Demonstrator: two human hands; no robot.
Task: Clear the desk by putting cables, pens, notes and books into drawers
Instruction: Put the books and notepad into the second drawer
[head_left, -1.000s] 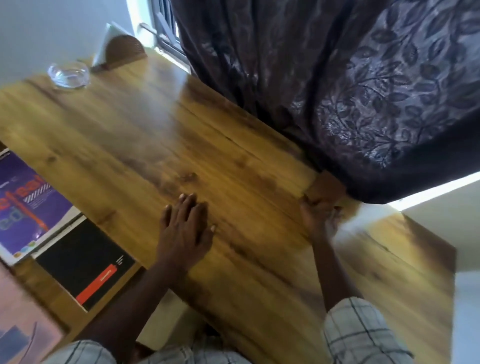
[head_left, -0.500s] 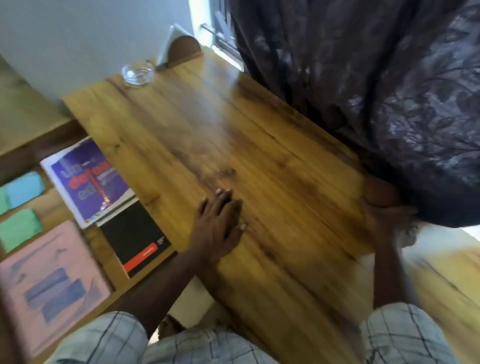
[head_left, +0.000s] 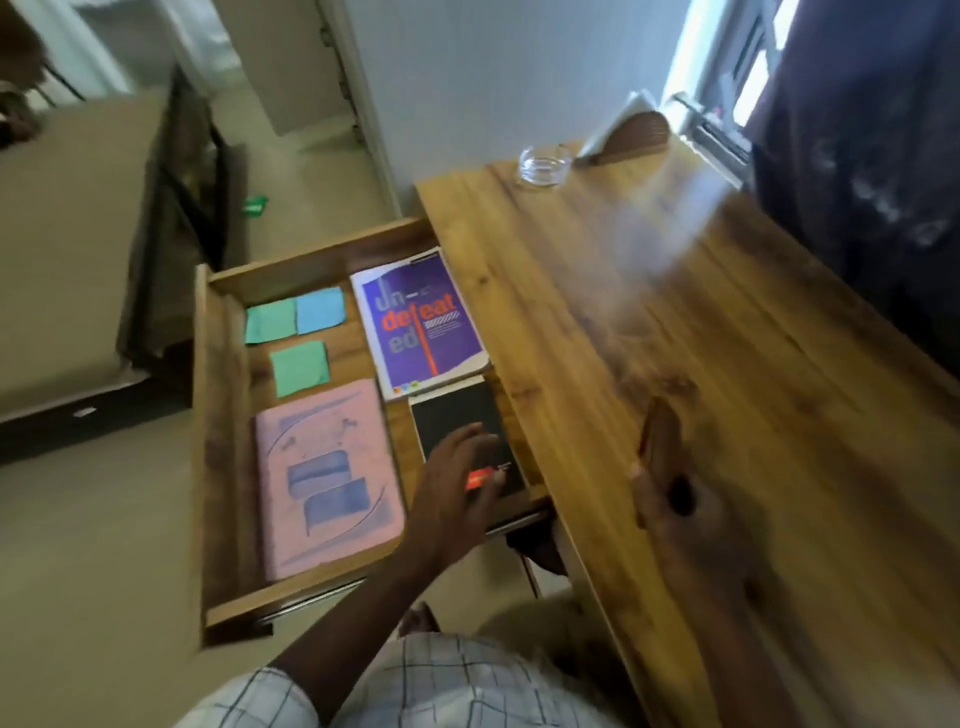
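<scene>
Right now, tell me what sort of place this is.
Most likely a home study or bedroom corner. A wooden desk stands against a plain wall, its drawer pulled open and holding books and sticky notes, beside a window with a dark curtain.

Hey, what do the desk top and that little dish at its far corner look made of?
Desk top: wood or wood-look laminate, glossy finish; grain, knots and window glare show. Dish: probably clear glass; transparent, with bright highlights on its thick rim.
</scene>
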